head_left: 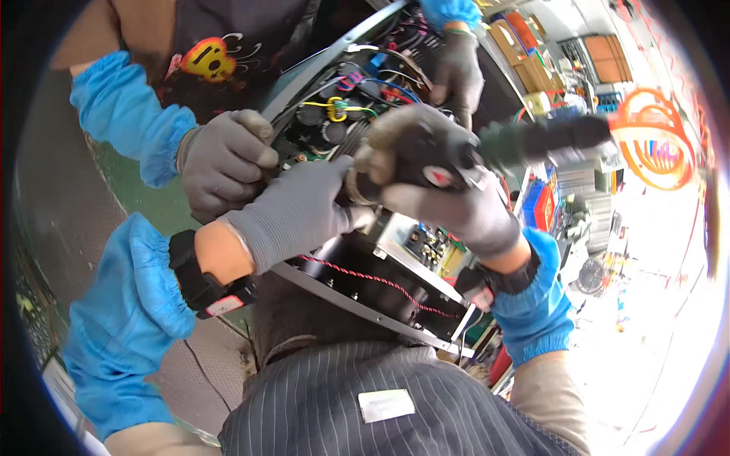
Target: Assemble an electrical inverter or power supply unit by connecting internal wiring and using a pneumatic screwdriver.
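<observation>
My right hand [456,201], in a grey glove, is closed around a black power driver [547,143]. The driver is blurred, with a dark green band and a long body pointing right. My left hand [293,209], also gloved, lies by the near side of an open metal chassis [365,300]. Its fingers are apart, close to my right hand and the driver's left end; their tips are partly hidden. Below my hands, a red-and-black twisted wire [372,281] crosses the chassis's black panel. Wiring and a yellow-wound coil [335,109] fill the far part.
Across the chassis, a co-worker's gloved left-side hand [228,161] rests at its edge; another gloved hand [458,76] reaches in at the far end. An orange coiled hose [660,140] hangs at right, beyond the driver. Blue and red bins [538,204] and boxes stand behind.
</observation>
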Demonstrator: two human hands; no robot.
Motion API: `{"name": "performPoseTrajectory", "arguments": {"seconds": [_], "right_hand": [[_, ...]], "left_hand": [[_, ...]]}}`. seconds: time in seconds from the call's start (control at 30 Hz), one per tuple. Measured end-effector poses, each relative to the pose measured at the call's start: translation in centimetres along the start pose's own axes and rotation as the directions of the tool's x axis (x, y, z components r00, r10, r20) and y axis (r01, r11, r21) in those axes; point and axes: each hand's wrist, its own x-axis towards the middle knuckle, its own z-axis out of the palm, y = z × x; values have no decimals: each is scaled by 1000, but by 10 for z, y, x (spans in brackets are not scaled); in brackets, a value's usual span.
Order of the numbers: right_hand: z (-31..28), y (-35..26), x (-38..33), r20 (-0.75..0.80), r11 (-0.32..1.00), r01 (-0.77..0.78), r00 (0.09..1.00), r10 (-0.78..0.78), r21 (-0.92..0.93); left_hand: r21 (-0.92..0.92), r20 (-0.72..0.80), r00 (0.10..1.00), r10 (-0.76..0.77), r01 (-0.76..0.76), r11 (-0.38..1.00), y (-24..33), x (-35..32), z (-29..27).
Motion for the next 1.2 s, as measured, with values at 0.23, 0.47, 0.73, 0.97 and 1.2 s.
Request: {"name": "performPoseTrajectory", "arguments": {"seconds": [0.23, 0.47, 0.73, 0.97, 1.2], "right_hand": [[12, 19, -14, -109, 995, 23, 994, -11, 101], [12, 18, -1, -188, 999, 24, 982, -29, -28], [11, 25, -9, -203, 994, 94, 976, -82, 49], [15, 31, -9, -252, 989, 142, 959, -129, 35], [16, 29, -10, -306, 986, 151, 944, -123, 70]], "left_hand": [[40, 48, 997, 60, -62, 997, -2, 9, 14], [30, -36, 990, 136, -135, 990, -4, 14, 10], [155, -41, 985, 168, -160, 975, -7, 15, 16], [30, -75, 986, 152, -150, 988, 0, 9, 12], [157, -3, 987, 159, -157, 975, 6, 13, 7]]}}
